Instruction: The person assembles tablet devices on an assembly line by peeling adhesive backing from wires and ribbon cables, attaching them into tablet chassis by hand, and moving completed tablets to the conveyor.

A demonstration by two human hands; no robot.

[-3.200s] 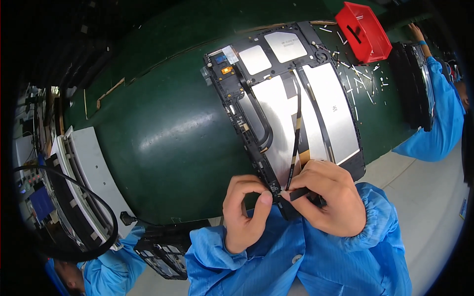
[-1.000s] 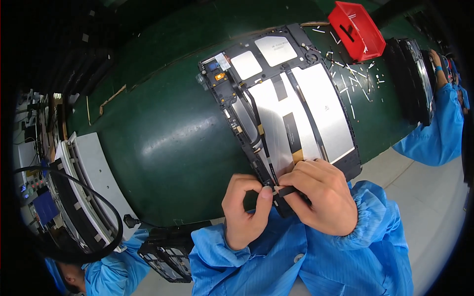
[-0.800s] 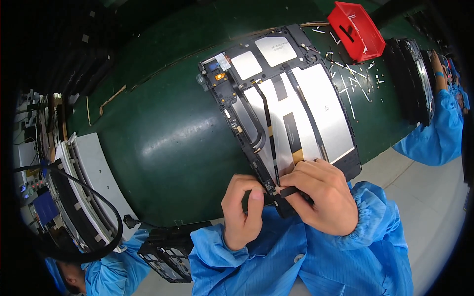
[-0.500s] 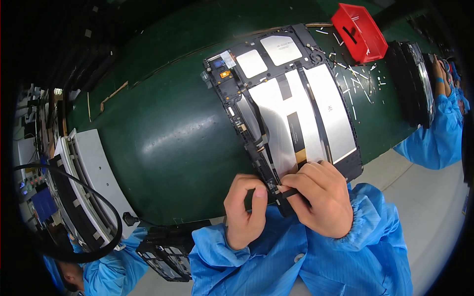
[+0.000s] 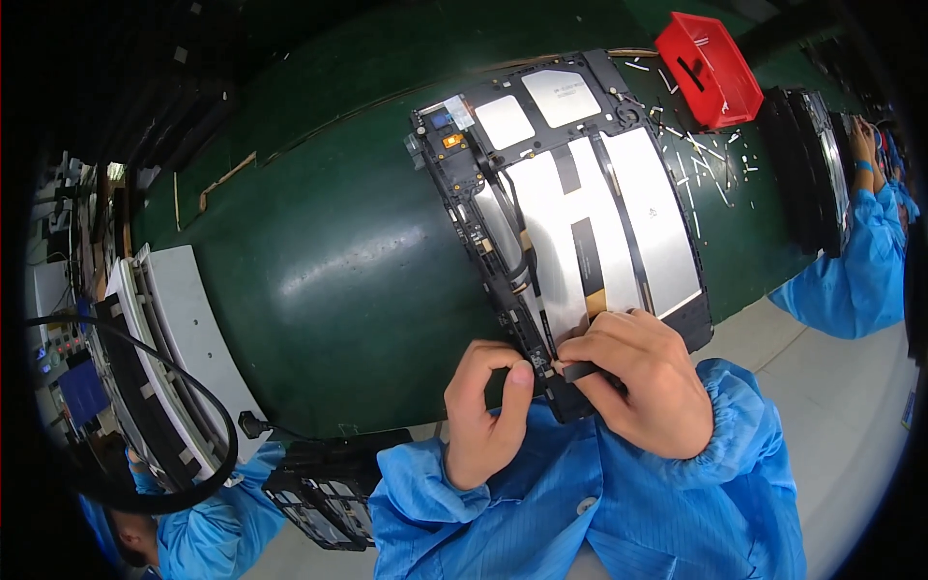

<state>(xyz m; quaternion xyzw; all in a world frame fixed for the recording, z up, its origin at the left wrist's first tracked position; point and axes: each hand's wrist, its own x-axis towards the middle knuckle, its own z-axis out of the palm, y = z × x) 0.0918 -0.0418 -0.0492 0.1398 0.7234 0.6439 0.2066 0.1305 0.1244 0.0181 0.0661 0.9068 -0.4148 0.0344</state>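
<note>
A small dark tool (image 5: 580,370) is pinched between the fingers of the right hand (image 5: 633,382) and pressed at the near corner of an opened tablet chassis (image 5: 570,217), where a flat cable meets the frame. The left hand (image 5: 488,416) is curled shut, its thumb braced on the chassis edge just beside the tool. The chassis, with silver battery cells and black frame exposed, is laid on a green work mat (image 5: 319,261). Judged from this, the step is best done with light, steady pressure and the frame held still. A red parts bin (image 5: 709,68) is seen at the far edge.
</note>
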